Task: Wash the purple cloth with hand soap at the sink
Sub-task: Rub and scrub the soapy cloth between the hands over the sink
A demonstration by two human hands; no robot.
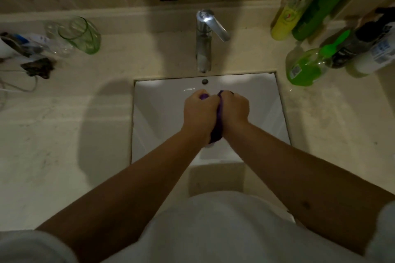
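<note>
Head: purple cloth (217, 128) bunched between both hands' grip.

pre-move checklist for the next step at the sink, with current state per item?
1. Both hands grip the purple cloth: ok, left hand and right hand curl round it.
2. Cloth held over the sink: ok.
3. Water running from the faucet: cannot tell, no stream is visible.
4. Soap on cloth: cannot tell.
5. Green soap bottle beside the sink, near right hand: ok.
</note>
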